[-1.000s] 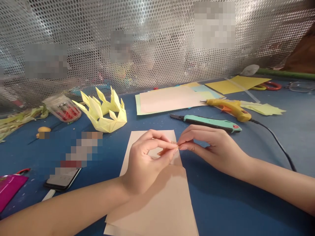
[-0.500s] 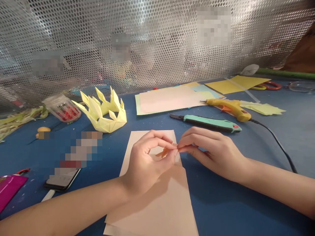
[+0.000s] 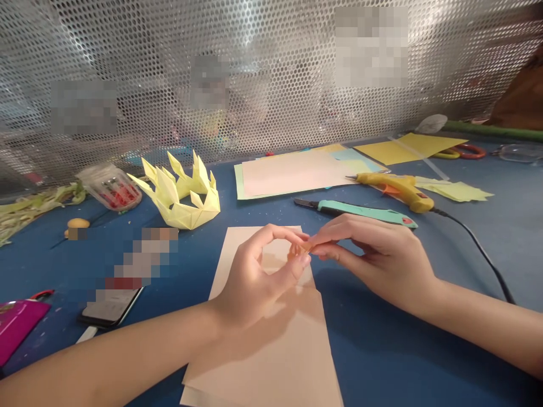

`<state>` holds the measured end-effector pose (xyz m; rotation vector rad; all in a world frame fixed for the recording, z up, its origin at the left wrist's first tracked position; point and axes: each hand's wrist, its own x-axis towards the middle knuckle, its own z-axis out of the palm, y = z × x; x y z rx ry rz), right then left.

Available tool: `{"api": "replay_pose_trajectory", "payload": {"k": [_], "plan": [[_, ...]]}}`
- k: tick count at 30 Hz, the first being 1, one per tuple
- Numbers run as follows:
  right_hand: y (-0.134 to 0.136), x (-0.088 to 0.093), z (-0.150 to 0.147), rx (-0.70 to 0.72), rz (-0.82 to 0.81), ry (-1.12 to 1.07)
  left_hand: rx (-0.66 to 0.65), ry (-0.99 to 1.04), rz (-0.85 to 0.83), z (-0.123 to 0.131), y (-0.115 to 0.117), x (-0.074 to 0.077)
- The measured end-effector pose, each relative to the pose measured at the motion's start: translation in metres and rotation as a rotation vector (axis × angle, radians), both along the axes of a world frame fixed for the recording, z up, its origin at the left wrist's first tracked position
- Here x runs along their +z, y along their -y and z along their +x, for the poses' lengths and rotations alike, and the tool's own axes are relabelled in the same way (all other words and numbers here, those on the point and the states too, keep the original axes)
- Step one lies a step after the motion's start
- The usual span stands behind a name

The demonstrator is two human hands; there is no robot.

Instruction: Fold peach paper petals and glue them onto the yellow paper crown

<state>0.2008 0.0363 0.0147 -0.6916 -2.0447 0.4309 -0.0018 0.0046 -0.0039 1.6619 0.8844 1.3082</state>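
My left hand (image 3: 265,277) pinches a small orange piece (image 3: 297,249), thin and paper-like, between thumb and fingertips. The thumb and fingers of my right hand (image 3: 373,257) close on the right end of the same piece, so the two hands meet there. Most of it is hidden by my fingertips, and its exact shape cannot be made out. Below both hands lie pale pink sheets of paper (image 3: 263,362), stacked lengthwise on the blue table (image 3: 382,362). A teal utility knife (image 3: 360,212) rests just beyond my right hand.
A yellow folded-paper crown (image 3: 190,215) stands back left, beside a clear jar (image 3: 111,189) with red bits. A phone (image 3: 110,311) lies at left. Behind are stacked coloured sheets (image 3: 292,172), a yellow glue gun (image 3: 399,189) with its cord, scissors (image 3: 470,151) and a perforated metal screen (image 3: 271,124).
My right hand's grip has turned slightly and its wrist has shifted right. More of the orange piece shows between my fingertips. The camera view has moved a little.
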Motion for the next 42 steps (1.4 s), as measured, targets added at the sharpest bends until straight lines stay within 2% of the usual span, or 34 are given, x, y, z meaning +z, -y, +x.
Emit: {"api": "replay_pose_trajectory", "payload": {"k": [2, 6, 10, 13, 18, 23, 28, 33, 39, 42], "plan": [[0.0010, -0.0013, -0.0010, -0.023, -0.087, -0.067, -0.030, 0.023, -0.043, 0.0005, -0.0006, 0.0019], [0.0012, -0.0018, -0.0035, 0.009, -0.394, -0.181, -0.079, 0.061, -0.133, 0.0009, -0.0017, 0.0025], [0.0002, -0.0002, -0.0036, 0.035, -0.573, -0.162, -0.017, -0.010, -0.072, -0.0005, -0.0035, 0.0005], [0.0000, 0.0007, -0.0028, 0.077, -0.568, -0.165, -0.035, -0.005, -0.061, -0.0017, -0.0036, 0.0001], [-0.0010, 0.0005, -0.0022, 0.140, -0.568, -0.133, -0.123, 0.024, -0.166, -0.0018, -0.0021, 0.0012], [-0.0007, 0.0017, -0.0030, 0.145, -0.624, -0.092, -0.209, 0.061, -0.256, 0.0004, -0.0002, 0.0019], [0.0002, 0.0023, -0.0050, 0.151, -0.605, -0.056, -0.162, 0.010, -0.174, 0.0027, 0.0020, 0.0036], [-0.0004, -0.0005, -0.0070, 0.138, -0.620, -0.127, -0.081, -0.057, -0.044, 0.0009, 0.0009, 0.0024], [0.0030, -0.0006, -0.0034, 0.104, -0.517, -0.169, -0.148, 0.006, -0.068, -0.0005, 0.0020, -0.0002], [0.0060, 0.0013, -0.0030, 0.105, -0.462, -0.201, -0.126, -0.031, 0.003, 0.0004, 0.0026, 0.0002]]}}
